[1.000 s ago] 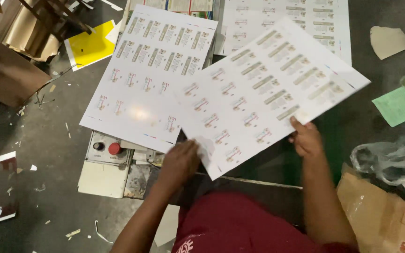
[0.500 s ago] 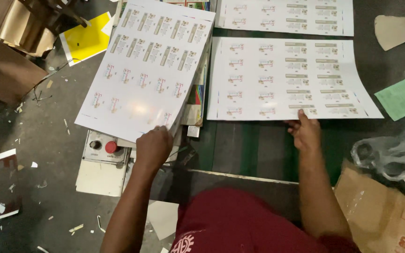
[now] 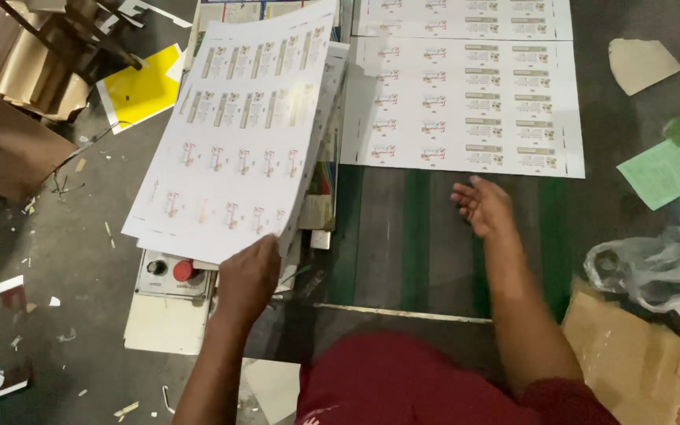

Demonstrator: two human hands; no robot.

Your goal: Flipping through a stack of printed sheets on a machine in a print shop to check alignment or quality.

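Sheets of printed labels: two already laid flat on dark green-striped desk [image 3: 434, 260], nearest sheet [image 3: 466, 106] just ahead of right hand [image 3: 485, 206]. Right hand hovers open, fingers spread, touching nothing. Left hand [image 3: 249, 277] clamped on lower edge of remaining stack [image 3: 238, 149], lifted and tilted above it. Judging by stack thickness, many sheets left. Clear plastic bag [image 3: 655, 267] right of right hand, contents unclear.

Grey concrete floor [image 3: 64, 236] littered with paper scraps; dark table [image 3: 434, 244] with green stripes.
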